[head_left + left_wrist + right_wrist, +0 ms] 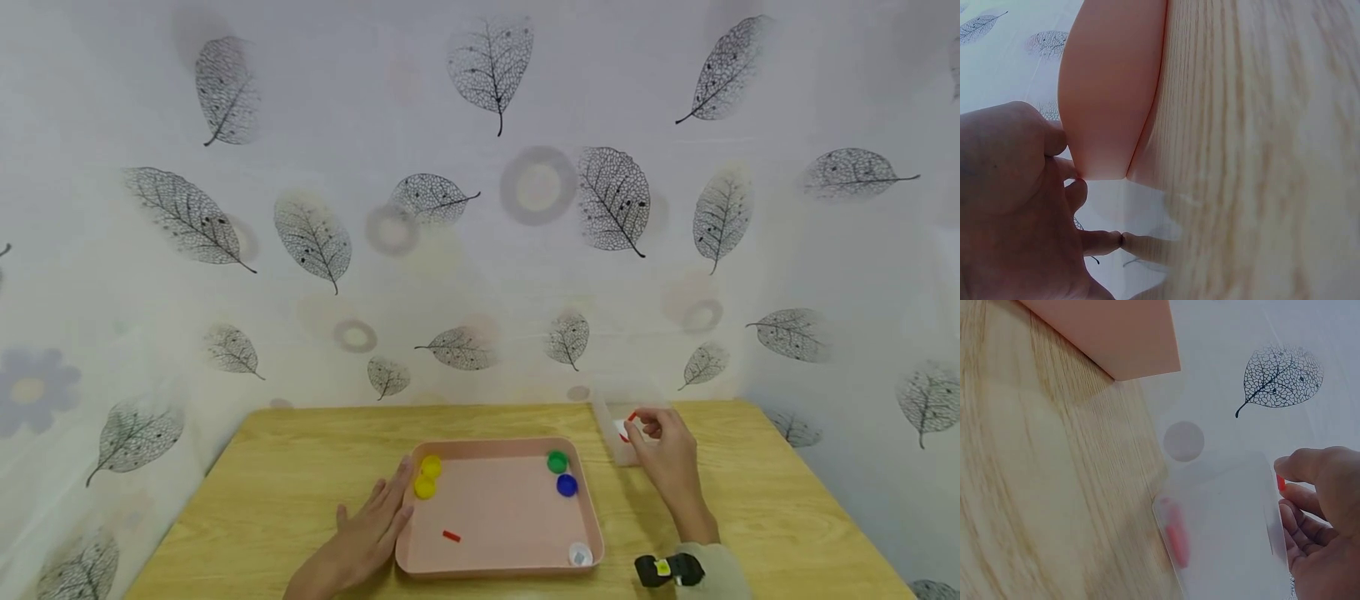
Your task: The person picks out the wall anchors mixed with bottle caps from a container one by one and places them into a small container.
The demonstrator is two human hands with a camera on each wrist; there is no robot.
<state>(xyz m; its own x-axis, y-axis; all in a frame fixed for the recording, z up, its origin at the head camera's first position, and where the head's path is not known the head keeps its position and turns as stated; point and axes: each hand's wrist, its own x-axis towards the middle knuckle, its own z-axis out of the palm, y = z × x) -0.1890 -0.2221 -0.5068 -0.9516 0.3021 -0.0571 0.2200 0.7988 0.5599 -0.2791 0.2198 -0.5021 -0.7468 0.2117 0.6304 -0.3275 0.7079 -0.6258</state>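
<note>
My right hand (pixel 670 454) pinches a small red stick (pixel 632 415) between thumb and forefinger, above a translucent plastic box (pixel 624 455). In the right wrist view the red stick (pixel 1280 482) shows at the fingertips, beside the box's rim. Red pieces (pixel 1177 540) appear blurred through the box wall. My left hand (pixel 367 533) rests against the left side of a pink tray (pixel 498 573), fingers extended; the left wrist view shows the tray's outer wall (pixel 1110 94) beside them. Another red stick (pixel 452 536) lies on the tray's floor at the lower left.
Two yellow caps (pixel 428 477) sit in the tray's upper left. A green cap (pixel 557 462) and a blue cap (pixel 567 485) lie at its upper right, a white round piece (pixel 580 554) at the lower right corner. A leaf-patterned sheet (pixel 465 275) hangs behind the wooden table (pixel 300 450).
</note>
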